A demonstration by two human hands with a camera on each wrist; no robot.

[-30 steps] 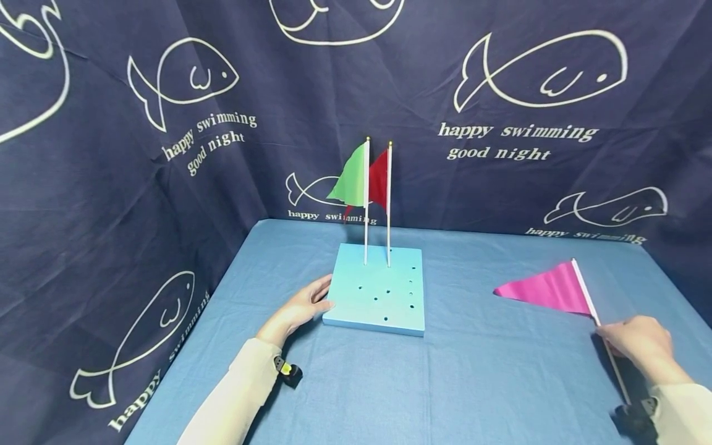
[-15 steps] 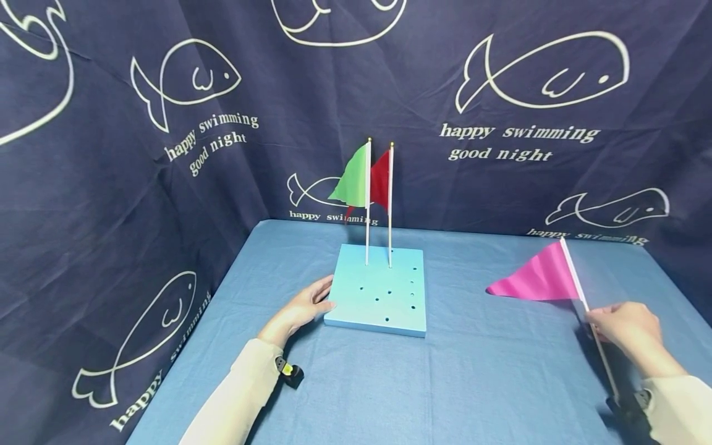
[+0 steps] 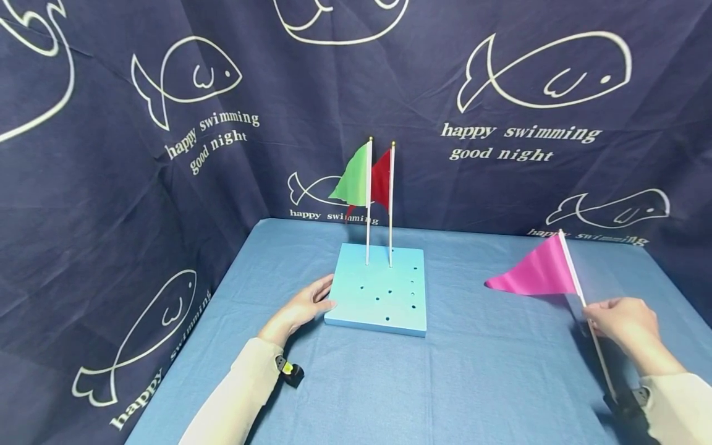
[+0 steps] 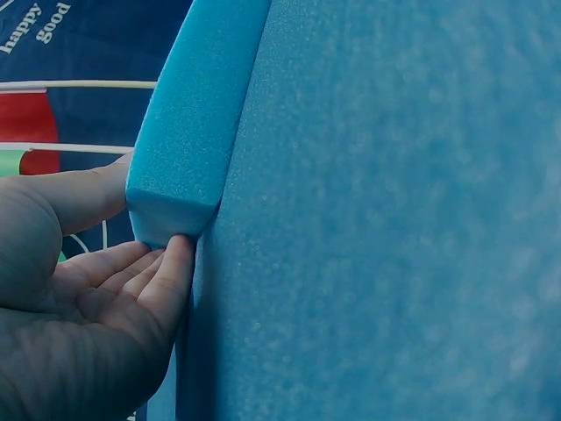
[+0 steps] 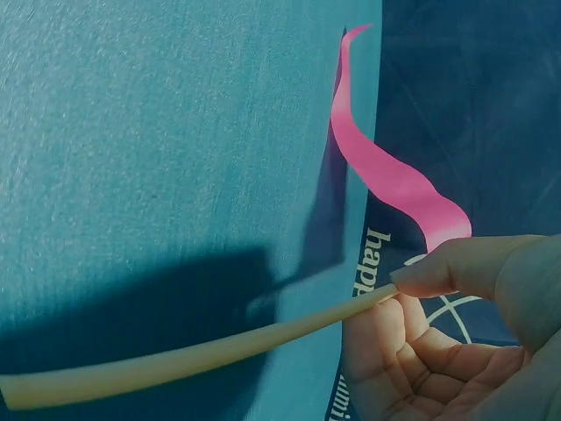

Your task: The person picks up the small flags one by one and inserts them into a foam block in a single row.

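Note:
My left hand (image 3: 303,307) holds the left edge of a light blue foam board (image 3: 350,309) that lies on the table. In the left wrist view its thumb lies on the top face and its fingertips (image 4: 180,250) meet the side. Small holes dot the board. A green pennant flag (image 3: 354,176) and a red pennant flag (image 3: 381,180) stand upright near its back. At the right, my right hand (image 3: 625,318) pinches the thin wooden stick (image 5: 202,353) of a pink pennant flag (image 3: 536,269) between thumb and fingers. This flag is tilted, its cloth pointing left.
A blue cloth (image 3: 489,371) covers the table. Dark blue curtains (image 3: 356,93) with white fish drawings and lettering hang behind and to the left. Each wrist wears a small black device, such as the left one (image 3: 292,372).
My right hand has moved slightly left and up with the pink pennant flag, whose tip now stands higher. My left hand and the foam board have stayed in place.

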